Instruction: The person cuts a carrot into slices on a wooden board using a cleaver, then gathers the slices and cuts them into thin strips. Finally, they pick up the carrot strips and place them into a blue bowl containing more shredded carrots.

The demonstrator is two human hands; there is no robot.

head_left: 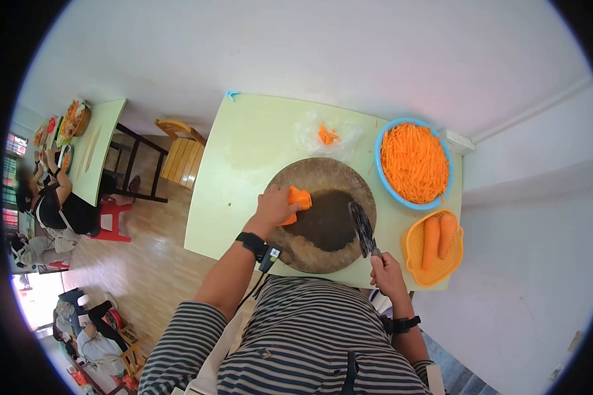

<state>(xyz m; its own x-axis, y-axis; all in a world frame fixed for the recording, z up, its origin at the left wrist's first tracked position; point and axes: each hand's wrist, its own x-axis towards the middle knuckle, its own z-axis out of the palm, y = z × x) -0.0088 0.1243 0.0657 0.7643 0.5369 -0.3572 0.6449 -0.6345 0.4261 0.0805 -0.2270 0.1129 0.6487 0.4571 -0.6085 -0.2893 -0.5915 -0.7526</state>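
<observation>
My left hand [275,209] is closed around cut carrot pieces [301,198], pressing them on the left part of a round wooden chopping board [290,176]. The board's middle is dark and worn. In my right hand [388,273] is the handle of a kitchen knife [362,228]. Its dark, streaked blade points away from me over the board's right side, apart from the carrot. Part of the carrot is hidden under my left fingers.
A blue basin [379,172] of shredded carrot and a yellow basket [413,266] with two whole carrots [431,242] stand right of the board. Behind it lies a plastic bag [306,133] with carrot scraps. A wooden chair [183,161] and a seated person [66,207] are at left.
</observation>
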